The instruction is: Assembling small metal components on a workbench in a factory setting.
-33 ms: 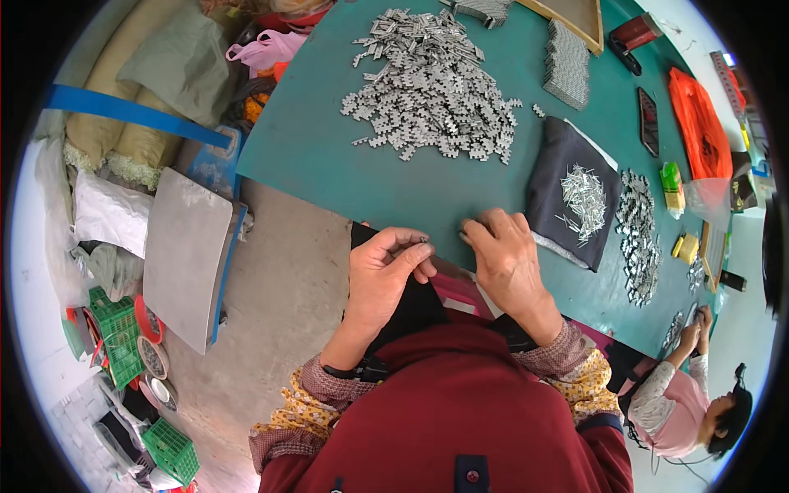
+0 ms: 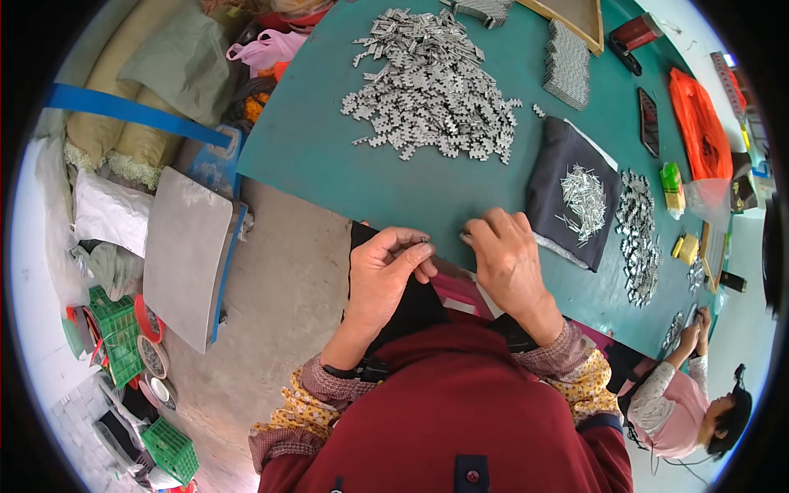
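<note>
- Any print on the green-and-yellow packet (image 2: 672, 189) toward the right of the green table (image 2: 411, 193) is too small to tell
- The left hand (image 2: 382, 267) has thumb and forefinger together, clamped on a small dark piece (image 2: 425, 240) at the table's near edge
- The right hand (image 2: 508, 256) reaches over that edge, thumb and forefinger curled close; whether they grip anything I cannot tell
- A narrow gap separates the two hands' fingertips
- A heap of toothed metal links (image 2: 444, 94) lies beyond, a stretch of green surface between it and the hands
- Slim metal pins (image 2: 585, 201) lie piled on a folded dark cloth (image 2: 546, 177), just right of the right hand
- Concrete floor (image 2: 283, 263) opens left of the left hand, up to a blue-edged grey panel (image 2: 187, 255)
</note>
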### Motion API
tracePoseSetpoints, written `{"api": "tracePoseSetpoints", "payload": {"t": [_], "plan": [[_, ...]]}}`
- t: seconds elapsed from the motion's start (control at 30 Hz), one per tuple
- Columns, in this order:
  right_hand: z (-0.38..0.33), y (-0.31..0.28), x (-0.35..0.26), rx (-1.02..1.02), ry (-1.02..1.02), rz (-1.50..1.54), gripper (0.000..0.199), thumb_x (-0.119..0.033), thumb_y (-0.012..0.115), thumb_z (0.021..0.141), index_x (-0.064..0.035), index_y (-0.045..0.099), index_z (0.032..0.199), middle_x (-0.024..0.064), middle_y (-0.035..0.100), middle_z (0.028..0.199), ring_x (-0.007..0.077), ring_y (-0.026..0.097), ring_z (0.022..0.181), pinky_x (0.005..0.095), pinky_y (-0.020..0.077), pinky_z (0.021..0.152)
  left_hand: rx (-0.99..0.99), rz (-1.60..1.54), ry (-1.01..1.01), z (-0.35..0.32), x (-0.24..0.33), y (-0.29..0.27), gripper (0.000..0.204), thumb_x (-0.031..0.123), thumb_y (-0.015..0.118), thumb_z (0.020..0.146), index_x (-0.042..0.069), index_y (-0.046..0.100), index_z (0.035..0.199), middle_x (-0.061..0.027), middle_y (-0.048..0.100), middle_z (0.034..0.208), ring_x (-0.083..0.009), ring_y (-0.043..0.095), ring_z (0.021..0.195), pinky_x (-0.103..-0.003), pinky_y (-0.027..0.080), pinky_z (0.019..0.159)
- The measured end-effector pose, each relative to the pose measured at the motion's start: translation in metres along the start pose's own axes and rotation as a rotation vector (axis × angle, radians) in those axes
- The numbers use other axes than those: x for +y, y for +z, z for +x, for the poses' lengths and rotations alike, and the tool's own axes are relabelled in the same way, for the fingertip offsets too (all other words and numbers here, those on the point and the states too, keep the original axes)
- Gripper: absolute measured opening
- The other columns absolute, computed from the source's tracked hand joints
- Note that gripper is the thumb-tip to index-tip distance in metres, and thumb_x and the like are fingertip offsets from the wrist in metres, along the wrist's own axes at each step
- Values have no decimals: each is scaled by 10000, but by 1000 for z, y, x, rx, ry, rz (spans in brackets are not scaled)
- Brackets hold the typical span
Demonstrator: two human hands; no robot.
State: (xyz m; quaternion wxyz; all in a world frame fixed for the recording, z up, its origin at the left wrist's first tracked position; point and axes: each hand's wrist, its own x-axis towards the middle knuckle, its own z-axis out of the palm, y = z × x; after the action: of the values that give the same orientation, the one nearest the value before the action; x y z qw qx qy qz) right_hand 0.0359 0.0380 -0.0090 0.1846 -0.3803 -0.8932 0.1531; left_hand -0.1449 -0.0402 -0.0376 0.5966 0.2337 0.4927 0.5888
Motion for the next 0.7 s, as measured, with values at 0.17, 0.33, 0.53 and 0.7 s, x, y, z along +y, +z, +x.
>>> {"api": "tracePoseSetpoints", "payload": {"t": [0.17, 0.33, 0.53, 0.7], "plan": [[-5, -7, -1, -22, 130, 171, 97, 9, 640, 846, -8, 588, 926, 153, 593, 875, 335, 579, 746, 425, 457, 683, -29, 3, 1, -1, -2, 13, 99, -8, 653, 912, -61, 658, 996, -149, 706, 885, -177, 677, 696, -275, 552, 602], [-17, -22, -4, 59, 318, 550, 101, 28, 613, 891, 25, 555, 974, 187, 602, 838, 332, 614, 700, 382, 492, 627, -65, 43, -16, 1, -1, 39, 93, -20, 655, 906, -56, 663, 992, -135, 704, 905, -161, 675, 703, -269, 557, 607], [-37, -28, 4, 151, 330, 631, 88, -2, 624, 902, 16, 570, 969, 140, 603, 823, 252, 594, 727, 351, 481, 678, -124, 66, 28, 1, -6, 64, 89, -35, 668, 889, -31, 676, 977, -83, 689, 914, -120, 668, 726, -227, 560, 600], [-56, -29, 16, 181, 323, 662, 113, 13, 628, 890, 15, 568, 986, 152, 608, 837, 279, 610, 739, 356, 489, 668, -200, 126, 31, -1, -13, 76, 79, -34, 673, 885, -28, 678, 964, -83, 684, 920, -130, 669, 732, -240, 567, 607]]}}
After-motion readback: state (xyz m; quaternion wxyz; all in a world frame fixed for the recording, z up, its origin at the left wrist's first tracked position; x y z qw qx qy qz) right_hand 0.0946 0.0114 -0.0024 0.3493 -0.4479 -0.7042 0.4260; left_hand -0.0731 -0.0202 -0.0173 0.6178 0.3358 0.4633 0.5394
